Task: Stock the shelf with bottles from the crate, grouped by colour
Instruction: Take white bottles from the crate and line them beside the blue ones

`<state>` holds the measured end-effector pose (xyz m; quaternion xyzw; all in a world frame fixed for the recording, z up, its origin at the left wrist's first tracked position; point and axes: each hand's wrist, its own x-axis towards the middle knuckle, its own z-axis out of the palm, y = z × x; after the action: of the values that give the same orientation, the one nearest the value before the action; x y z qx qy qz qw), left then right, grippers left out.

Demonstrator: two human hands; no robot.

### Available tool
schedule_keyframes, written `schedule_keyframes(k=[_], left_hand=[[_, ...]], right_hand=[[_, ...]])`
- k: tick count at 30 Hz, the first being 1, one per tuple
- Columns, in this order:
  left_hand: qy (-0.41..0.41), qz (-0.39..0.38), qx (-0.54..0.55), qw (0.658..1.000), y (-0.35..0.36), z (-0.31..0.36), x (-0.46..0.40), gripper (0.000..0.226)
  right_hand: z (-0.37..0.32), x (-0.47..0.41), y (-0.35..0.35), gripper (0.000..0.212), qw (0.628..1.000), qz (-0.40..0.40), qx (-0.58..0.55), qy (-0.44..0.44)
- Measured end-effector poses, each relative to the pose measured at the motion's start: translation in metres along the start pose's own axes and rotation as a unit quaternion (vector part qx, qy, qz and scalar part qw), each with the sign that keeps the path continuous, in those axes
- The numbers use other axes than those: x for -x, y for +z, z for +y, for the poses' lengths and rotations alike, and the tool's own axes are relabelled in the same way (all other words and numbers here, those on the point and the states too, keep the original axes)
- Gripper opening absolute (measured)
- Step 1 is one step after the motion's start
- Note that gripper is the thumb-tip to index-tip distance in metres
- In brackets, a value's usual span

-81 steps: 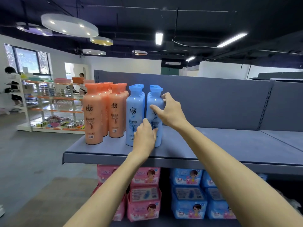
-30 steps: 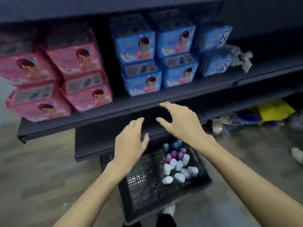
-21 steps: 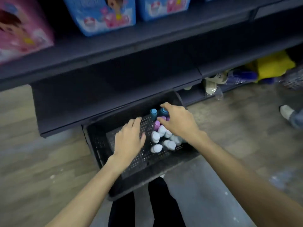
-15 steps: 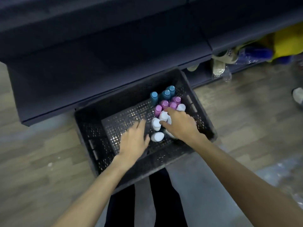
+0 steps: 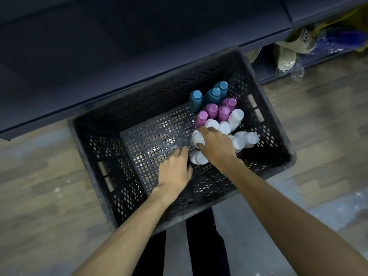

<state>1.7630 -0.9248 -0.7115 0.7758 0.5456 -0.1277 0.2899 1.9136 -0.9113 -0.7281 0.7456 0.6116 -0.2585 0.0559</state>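
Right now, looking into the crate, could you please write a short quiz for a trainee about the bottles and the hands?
1. True or false: the black crate holds orange bottles.
2. How many purple bottles stand there?
3. Which hand touches the white bottles: A left hand, B right hand?

Key: 1 false, only teal bottles, purple and white; 2 four; 3 B.

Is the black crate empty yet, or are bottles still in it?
Not empty. The crate holds three teal bottles, four purple bottles and several white bottles, clustered at its far right.
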Motion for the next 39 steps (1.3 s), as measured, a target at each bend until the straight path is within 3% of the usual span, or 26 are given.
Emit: schedule_keyframes(k=[9,14,18,21,27,36,39], left_hand=[[0.003,0.007,0.029,1.000,0.006,-0.009,0.000,0.051],[-0.011,0.006,0.041,0.999,-0.009,-0.014,0.004,0.052],[-0.038,0.043,0.065,0.996,-0.045,-0.011,0.016,0.052],[-0.033,0.122,0.134,0.983,-0.086,0.000,0.028,0.062],[0.040,0.303,0.307,0.901,-0.198,0.018,0.065,0.040],[0.165,0.351,0.342,0.856,-0.352,0.046,0.114,0.038],[0.183,0.362,0.339,0.849,-0.402,0.053,0.133,0.036]], right_hand=[[0.001,-0.015,0.010,0.033,0.999,0.000,0.026,-0.026],[-0.013,-0.018,-0.019,0.034,0.999,0.006,0.034,-0.037],[-0.037,0.004,-0.092,0.041,0.996,0.055,0.007,-0.070],[-0.065,0.029,-0.168,0.046,0.993,0.081,-0.014,-0.085],[-0.123,0.076,-0.315,0.048,0.981,0.156,-0.016,-0.113],[-0.173,0.142,-0.464,0.052,0.941,0.285,-0.025,-0.180],[-0.174,0.161,-0.500,0.049,0.928,0.272,-0.079,-0.242]])
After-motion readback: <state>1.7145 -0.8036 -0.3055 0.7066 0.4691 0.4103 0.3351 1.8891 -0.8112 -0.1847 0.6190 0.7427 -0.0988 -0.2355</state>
